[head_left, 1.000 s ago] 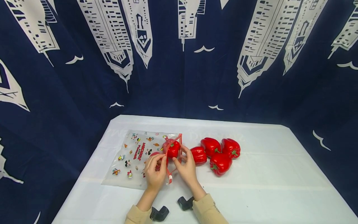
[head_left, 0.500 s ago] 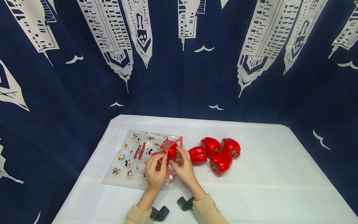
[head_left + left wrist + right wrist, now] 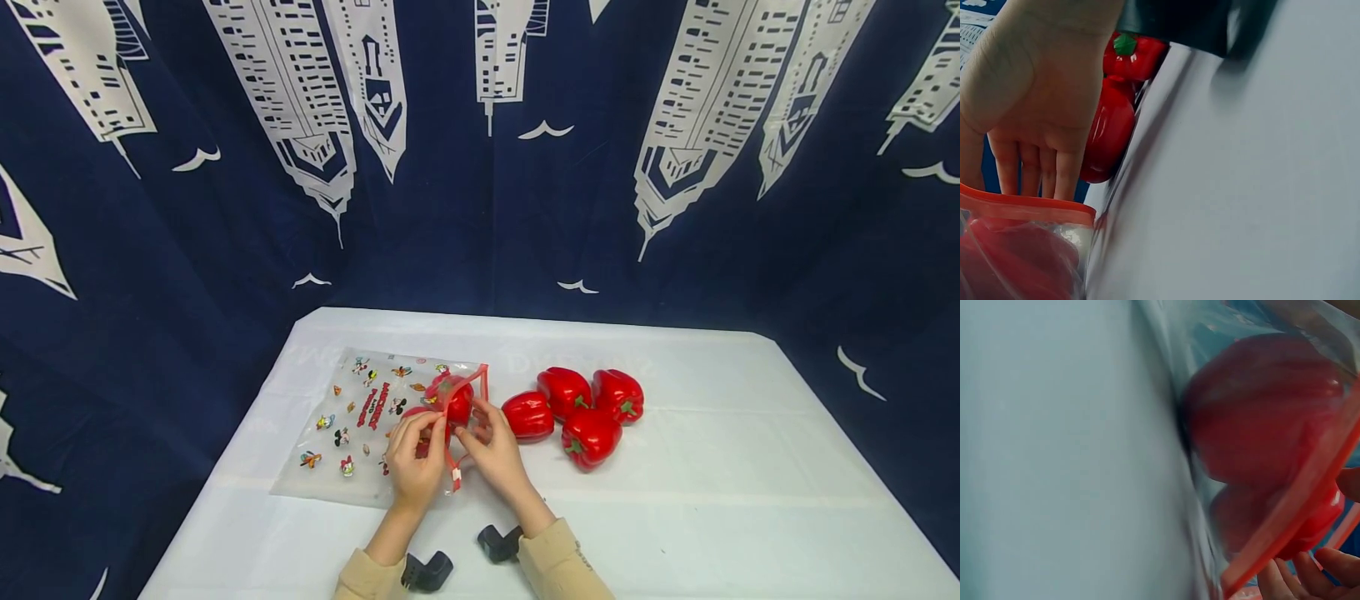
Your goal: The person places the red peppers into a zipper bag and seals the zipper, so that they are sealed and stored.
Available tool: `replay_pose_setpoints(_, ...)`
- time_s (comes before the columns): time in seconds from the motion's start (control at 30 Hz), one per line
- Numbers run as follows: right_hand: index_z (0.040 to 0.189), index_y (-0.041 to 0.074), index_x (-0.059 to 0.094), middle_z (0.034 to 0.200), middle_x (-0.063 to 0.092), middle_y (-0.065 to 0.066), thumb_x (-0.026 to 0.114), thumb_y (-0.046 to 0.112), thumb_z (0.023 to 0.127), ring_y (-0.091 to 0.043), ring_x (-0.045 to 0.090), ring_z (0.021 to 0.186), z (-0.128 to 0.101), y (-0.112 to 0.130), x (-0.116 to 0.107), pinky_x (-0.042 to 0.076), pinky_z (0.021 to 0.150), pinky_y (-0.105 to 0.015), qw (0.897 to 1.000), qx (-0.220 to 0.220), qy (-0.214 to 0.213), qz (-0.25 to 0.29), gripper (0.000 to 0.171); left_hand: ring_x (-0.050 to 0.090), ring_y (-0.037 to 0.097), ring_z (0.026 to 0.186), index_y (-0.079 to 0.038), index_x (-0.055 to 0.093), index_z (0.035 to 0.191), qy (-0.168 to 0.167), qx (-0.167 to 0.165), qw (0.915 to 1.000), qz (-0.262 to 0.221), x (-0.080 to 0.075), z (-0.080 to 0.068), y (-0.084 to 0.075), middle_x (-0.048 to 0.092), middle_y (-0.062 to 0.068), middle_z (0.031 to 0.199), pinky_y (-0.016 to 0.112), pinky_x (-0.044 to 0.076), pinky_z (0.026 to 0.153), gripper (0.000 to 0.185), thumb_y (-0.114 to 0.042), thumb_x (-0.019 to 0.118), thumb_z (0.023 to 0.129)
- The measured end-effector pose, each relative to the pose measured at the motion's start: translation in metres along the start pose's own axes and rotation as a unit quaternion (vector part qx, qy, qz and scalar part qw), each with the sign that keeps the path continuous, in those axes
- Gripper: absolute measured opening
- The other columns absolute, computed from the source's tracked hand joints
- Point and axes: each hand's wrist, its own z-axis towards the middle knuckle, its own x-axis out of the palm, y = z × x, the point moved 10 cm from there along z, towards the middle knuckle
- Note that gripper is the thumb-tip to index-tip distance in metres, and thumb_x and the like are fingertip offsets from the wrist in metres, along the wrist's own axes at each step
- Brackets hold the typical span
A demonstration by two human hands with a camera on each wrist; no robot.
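Note:
A clear zip bag [image 3: 352, 425] printed with cartoon figures lies flat on the white table [image 3: 712, 500], its red rim [image 3: 452, 454] facing right. A red pepper [image 3: 452, 398] sits just inside the mouth and shows through the plastic [image 3: 1266, 406]. My left hand [image 3: 416, 462] pinches the near part of the rim, fingertips [image 3: 1297, 575] at the red edge. My right hand [image 3: 491, 450] reaches into the mouth with straight fingers [image 3: 1035, 169] behind the rim [image 3: 1022, 209], against the pepper. Several loose red peppers [image 3: 577, 408] lie just right of it.
A dark blue curtain with white tower prints [image 3: 480, 167] hangs around the table on three sides. Two black wrist-camera mounts [image 3: 427, 573] show at my cuffs near the front edge. The table's right half is bare white cloth.
The pepper at the bag's mouth has slid left, deeper into the bag, and my right hand has followed it. My left hand keeps its pinch on the rim.

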Motion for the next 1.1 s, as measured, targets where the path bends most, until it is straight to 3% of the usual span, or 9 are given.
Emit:
replay_pose_setpoints(0.23,0.134,-0.005,0.042,0.131,0.047,-0.025,0.067,0.01,0.086,-0.041,0.049,0.118,0.002,0.009,-0.013,0.042,0.093,-0.049,1.0,0.009,-0.01,0.022,0.056,0.055,0.026,0.062,0.01,0.064,0.082,0.014,-0.016,0.9998,0.001,0.001,0.003,-0.003,0.065,0.018,0.077,0.029,0.041,0.063,0.023,0.022,0.07,0.064)
replay_pose_setpoints(0.47,0.126,-0.011,0.047,0.124,0.051,-0.028,0.063,-0.003,0.085,-0.043,0.057,0.105,-0.002,0.051,-0.043,0.047,0.086,-0.049,0.998,-0.025,-0.061,0.01,0.045,0.055,0.023,0.063,0.006,0.066,0.084,0.009,-0.022,0.9997,0.005,0.002,-0.01,0.018,0.066,0.015,0.079,0.024,0.041,0.065,0.025,0.021,0.071,0.064)
replay_pose_setpoints(0.57,0.126,-0.004,0.05,0.122,0.055,-0.02,0.064,0.001,0.086,-0.035,0.06,0.101,0.0,0.042,-0.059,0.049,0.086,-0.042,0.994,-0.025,-0.105,-0.003,0.043,0.055,0.022,0.064,0.006,0.066,0.085,0.012,-0.027,0.9995,0.008,0.002,-0.012,0.021,0.066,0.015,0.08,0.023,0.04,0.066,0.025,0.02,0.071,0.064)
replay_pose_setpoints(0.67,0.125,0.001,0.053,0.121,0.057,-0.014,0.067,0.005,0.085,-0.029,0.061,0.101,0.003,0.029,-0.075,0.048,0.088,-0.039,0.988,-0.028,-0.154,-0.007,0.043,0.055,0.023,0.064,0.007,0.066,0.085,0.013,-0.028,0.9995,0.006,0.001,-0.007,0.013,0.066,0.016,0.08,0.024,0.04,0.066,0.024,0.02,0.07,0.065)
replay_pose_setpoints(0.8,0.125,0.006,0.054,0.122,0.058,-0.009,0.07,0.01,0.084,-0.024,0.057,0.108,0.002,0.018,-0.093,0.046,0.092,-0.042,0.98,-0.019,-0.2,-0.01,0.045,0.055,0.025,0.063,0.008,0.065,0.084,0.008,-0.021,0.9997,0.0,0.0,-0.001,0.003,0.065,0.017,0.079,0.027,0.04,0.065,0.025,0.022,0.069,0.063)
replay_pose_setpoints(1.1,0.127,0.009,0.052,0.127,0.053,-0.007,0.071,0.009,0.082,-0.023,0.047,0.119,0.001,0.008,-0.103,0.043,0.095,-0.046,0.977,0.017,-0.212,-0.023,0.049,0.054,0.027,0.062,0.01,0.064,0.082,0.006,-0.023,0.9997,-0.001,0.001,0.001,0.001,0.065,0.02,0.077,0.028,0.04,0.065,0.023,0.022,0.07,0.063)
